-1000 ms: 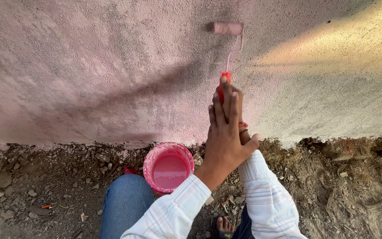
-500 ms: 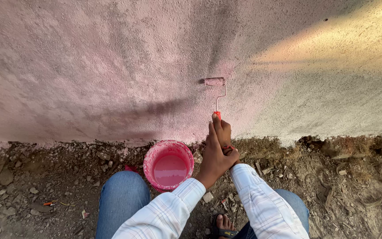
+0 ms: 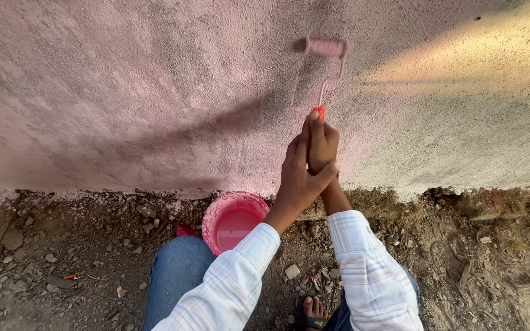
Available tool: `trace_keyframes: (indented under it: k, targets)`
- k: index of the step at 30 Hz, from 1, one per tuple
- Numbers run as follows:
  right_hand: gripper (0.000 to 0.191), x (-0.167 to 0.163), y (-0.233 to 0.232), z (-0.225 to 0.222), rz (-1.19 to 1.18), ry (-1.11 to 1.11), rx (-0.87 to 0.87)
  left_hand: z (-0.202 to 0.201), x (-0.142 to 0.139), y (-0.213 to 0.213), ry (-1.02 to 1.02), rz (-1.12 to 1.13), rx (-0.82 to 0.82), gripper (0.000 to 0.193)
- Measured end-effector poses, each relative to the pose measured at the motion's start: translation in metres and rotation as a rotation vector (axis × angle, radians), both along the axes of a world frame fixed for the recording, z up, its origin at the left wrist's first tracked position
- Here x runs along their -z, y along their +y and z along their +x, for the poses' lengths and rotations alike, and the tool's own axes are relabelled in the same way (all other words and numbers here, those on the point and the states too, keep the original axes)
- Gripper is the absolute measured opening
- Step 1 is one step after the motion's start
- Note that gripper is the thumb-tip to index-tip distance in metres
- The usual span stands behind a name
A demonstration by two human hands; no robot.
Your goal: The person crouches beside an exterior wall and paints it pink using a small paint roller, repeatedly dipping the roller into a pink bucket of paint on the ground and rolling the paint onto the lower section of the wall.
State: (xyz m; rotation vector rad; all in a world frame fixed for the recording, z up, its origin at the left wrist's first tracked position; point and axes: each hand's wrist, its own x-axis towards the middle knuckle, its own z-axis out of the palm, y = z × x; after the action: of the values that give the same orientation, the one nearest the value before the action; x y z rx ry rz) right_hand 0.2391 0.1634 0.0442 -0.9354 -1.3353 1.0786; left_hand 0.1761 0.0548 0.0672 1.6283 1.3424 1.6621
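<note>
The rough plastered wall [image 3: 124, 92] filled the upper view, pink where it was coated and bare grey toward the right, meeting stony dirt ground [image 3: 492, 263] at its foot. Against it, high and just at the edge of the painted patch, sat the paint roller [image 3: 325, 48] — its pink sleeve pressed flat to the wall so the nap could reach the texture. Both hands clasped the red handle: the left hand [image 3: 299, 175] wrapped over the right hand [image 3: 325, 142], fingers pressed together and curled around the grip, likely for added push. A pink bucket [image 3: 233, 219] of paint stood beside the knee, within easy reach for reloading.
</note>
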Motion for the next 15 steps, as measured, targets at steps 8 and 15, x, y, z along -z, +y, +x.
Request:
trace_keyframes:
  k: [8, 15]
  targets:
    - [0.059, 0.118, -0.014, 0.008, -0.149, -0.162, 0.05, 0.012, 0.067, -0.024, -0.057, -0.101, -0.059, 0.09]
    - [0.064, 0.091, -0.012, 0.017, -0.154, -0.286, 0.107, 0.022, 0.041, -0.021, -0.126, -0.219, -0.014, 0.086]
